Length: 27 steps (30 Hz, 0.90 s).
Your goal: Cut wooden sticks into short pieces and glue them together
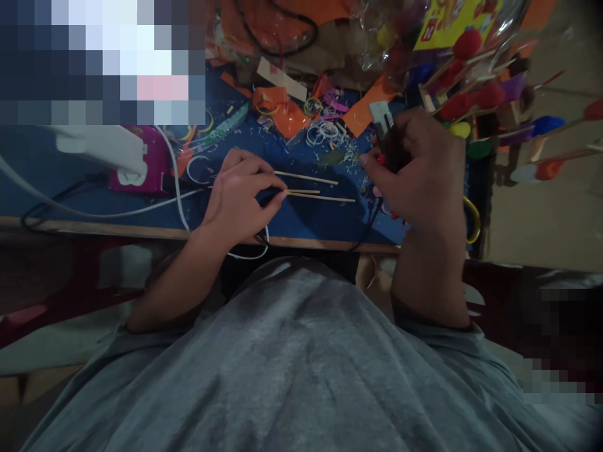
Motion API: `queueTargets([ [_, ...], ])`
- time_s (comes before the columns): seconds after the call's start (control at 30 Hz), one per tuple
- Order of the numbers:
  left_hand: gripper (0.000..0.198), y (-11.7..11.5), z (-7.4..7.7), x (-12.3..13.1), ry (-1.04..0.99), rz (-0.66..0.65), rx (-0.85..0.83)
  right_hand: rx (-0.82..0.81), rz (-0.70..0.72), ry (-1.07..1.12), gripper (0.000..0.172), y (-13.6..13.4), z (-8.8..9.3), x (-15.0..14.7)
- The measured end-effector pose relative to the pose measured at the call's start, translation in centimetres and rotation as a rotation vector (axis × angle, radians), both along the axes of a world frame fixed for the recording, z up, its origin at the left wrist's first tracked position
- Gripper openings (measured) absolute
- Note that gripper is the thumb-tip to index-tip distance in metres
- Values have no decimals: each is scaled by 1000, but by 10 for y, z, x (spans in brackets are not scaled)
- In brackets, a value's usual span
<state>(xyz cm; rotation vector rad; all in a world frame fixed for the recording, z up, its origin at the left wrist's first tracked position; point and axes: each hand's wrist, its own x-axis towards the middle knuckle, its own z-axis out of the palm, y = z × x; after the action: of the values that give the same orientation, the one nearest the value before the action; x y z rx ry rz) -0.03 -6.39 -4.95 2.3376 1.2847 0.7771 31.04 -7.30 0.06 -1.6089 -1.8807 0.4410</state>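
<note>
Thin wooden sticks (320,198) poke out to the right from my left hand (245,194), whose thumb and forefinger pinch them above the blue tabletop (301,226). Another stick (306,177) runs out from beneath the fingers, a little farther back; whether it is gripped or lies on the table, I cannot tell. My right hand (414,166), off to the right and apart from the sticks, is closed round a dark tool (389,129) with a flat, pale, metal-looking end pointing up and away. Its exact kind is unclear. Small red and pink bits show below that hand.
A magenta power strip (157,160) with a white plug (103,150) and cables lies at left. Orange scraps (282,116), rings and shavings (325,133) litter the back. Balloons (480,97) and sticks crowd a cardboard surface (541,213) at right. A yellow ring (472,220) sits beside my right wrist.
</note>
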Motion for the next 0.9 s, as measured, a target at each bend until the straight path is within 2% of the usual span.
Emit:
queueTargets([
  [0.17,16,-1,5,0,20,-2,-24,39,89,176,23,-5,2,-13],
  [0.3,18,-1,8,0,29,2,-38,-32,47,67,16,-6,7,-16],
  [0.43,18,-1,8,0,33,4,-39,25,2,-3,16,-3,7,-12],
  [0.53,16,-1,8,1,19,2,-51,8,10,-78,18,-6,3,-13],
  [0.77,15,-1,8,0,38,-8,-32,-107,197,-126,26,-16,-16,-45],
  [0.9,14,-1,7,0,41,-6,-30,-116,208,-141,23,-15,-21,-56],
])
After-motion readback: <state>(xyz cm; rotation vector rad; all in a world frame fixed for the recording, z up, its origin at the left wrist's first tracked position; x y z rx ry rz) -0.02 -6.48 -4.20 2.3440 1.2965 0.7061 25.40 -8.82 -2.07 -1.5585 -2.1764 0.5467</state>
